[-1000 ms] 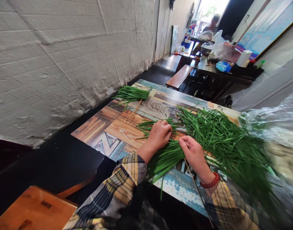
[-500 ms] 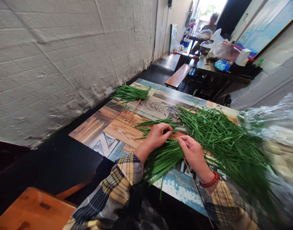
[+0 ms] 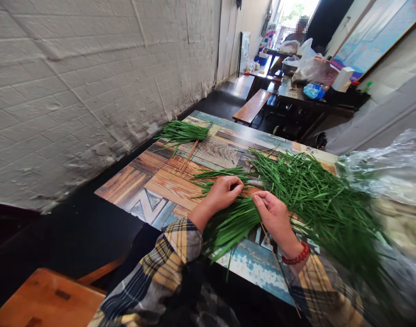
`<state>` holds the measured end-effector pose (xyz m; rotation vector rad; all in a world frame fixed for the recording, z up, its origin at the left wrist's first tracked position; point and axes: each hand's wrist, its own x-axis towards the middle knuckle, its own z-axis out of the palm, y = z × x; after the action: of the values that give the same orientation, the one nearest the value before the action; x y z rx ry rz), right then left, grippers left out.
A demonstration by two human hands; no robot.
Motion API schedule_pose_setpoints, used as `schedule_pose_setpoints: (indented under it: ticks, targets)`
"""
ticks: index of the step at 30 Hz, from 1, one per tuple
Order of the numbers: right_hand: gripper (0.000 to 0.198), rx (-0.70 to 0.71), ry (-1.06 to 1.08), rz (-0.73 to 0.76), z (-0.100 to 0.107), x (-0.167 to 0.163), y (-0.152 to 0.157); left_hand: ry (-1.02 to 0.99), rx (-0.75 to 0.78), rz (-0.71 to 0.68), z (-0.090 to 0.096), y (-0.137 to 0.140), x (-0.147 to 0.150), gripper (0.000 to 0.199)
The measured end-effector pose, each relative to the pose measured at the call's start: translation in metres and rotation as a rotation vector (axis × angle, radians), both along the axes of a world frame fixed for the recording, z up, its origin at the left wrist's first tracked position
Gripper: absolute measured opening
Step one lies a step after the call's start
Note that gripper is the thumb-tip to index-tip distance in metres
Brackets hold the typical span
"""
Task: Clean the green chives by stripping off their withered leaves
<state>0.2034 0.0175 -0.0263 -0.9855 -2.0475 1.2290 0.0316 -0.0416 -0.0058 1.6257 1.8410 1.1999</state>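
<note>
My right hand (image 3: 272,215), with a red bead bracelet at the wrist, is closed on a thin bamboo skewer (image 3: 279,265) that slants down toward my sleeve. A fan of green chives (image 3: 237,222) spreads left from under its fingers, on or beside the skewer; the join is hidden. My left hand (image 3: 224,193) is closed in a pinch just left of the right one; what its fingertips hold is too small to make out. Beyond it lies a small bunch of loose chives (image 3: 224,172). To the right of my hands is a large heap of chives (image 3: 306,195).
At the table's far left corner lies a bundle of chives (image 3: 183,131) with skewers (image 3: 189,156) sticking out. Clear plastic bags (image 3: 381,163) sit at the right edge. An orange stool (image 3: 47,295) stands lower left. Behind are a bench (image 3: 253,106), a cluttered table and a person.
My hands and the chives hold nearly the same positions. The whole view has shifted very slightly.
</note>
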Motion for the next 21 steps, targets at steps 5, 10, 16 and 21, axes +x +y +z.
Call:
schedule_pose_setpoints:
  ticks: [5,10,16,21]
  targets:
    - [0.031,-0.01,0.022,-0.002,0.0046,-0.0006,-0.0011,-0.017,-0.008,-0.004,0.0003,0.0003,0.0008,0.019]
    - [0.032,0.0,0.021,-0.002,0.0031,-0.0001,-0.0012,-0.025,-0.02,-0.008,-0.0004,0.0001,0.0008,0.018]
    - [0.031,0.012,0.006,0.002,0.0005,0.0002,-0.0003,-0.014,-0.014,-0.011,0.0004,-0.0009,0.0022,0.018]
    - [0.032,0.025,-0.01,0.0,-0.0021,0.0005,0.0004,-0.026,-0.009,-0.015,0.0004,-0.0018,0.0029,0.018]
